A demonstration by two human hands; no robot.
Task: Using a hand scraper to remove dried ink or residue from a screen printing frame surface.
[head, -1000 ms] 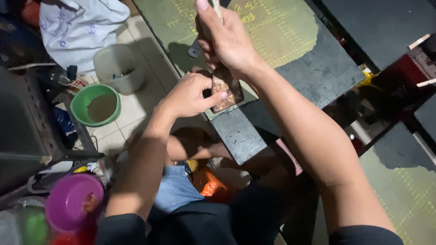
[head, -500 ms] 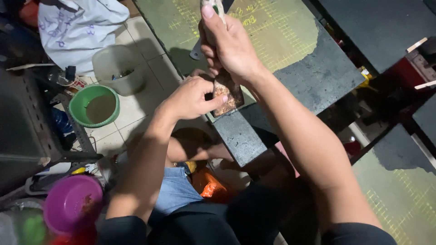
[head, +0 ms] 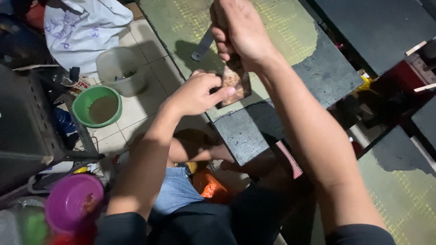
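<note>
My left hand [head: 197,93] pinches the left edge of a small brownish mottled rectangular piece [head: 236,81] that rests tilted on the dark grey work table [head: 327,72]. My right hand [head: 238,31] is closed above that piece, gripping something upright whose top is out of view; its lower end meets the piece. A flat grey metal strip [head: 203,45] lies on the green gridded mat [head: 277,22] just left of my right hand. My knees and blue shorts show below the table edge.
On the tiled floor at left stand a green bowl [head: 96,106] and a pale plastic tub [head: 121,69]. A white sack [head: 81,27] lies behind them. A purple bowl [head: 72,202] sits at lower left beside a dark metal rack [head: 27,131]. Another dark board [head: 386,27] lies at upper right.
The view has tilted, so both hands and the piece sit a little higher in frame. My left hand has shifted to pinch the piece's edge; my right hand keeps its grip.
</note>
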